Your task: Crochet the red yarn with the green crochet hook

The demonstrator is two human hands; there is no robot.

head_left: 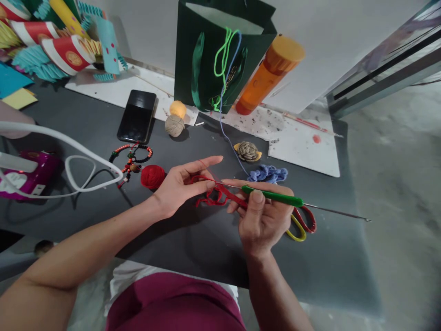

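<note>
My right hand (265, 216) grips a crochet hook (275, 196) by its green handle, with one metal end pointing left into the red crochet piece (215, 196) and the other sticking out to the right. Between thumb and fingers, my left hand (188, 184) pinches the edge of that red piece, its index finger stretched out with red yarn running over it. A ball of red yarn (152, 177) lies just left of my left hand. Beyond my right hand sits a blue crocheted piece (268, 174). Scissors (303, 225) with red and yellow handles are partly hidden beneath that hand.
At the back stand a dark green paper bag (186, 55) and an orange bottle (263, 76). A phone (137, 116), small yarn balls (175, 125), a crocheted flower (247, 151) and a beaded bracelet (131, 158) lie on the grey table (330, 257). A white cable (72, 133) loops at left.
</note>
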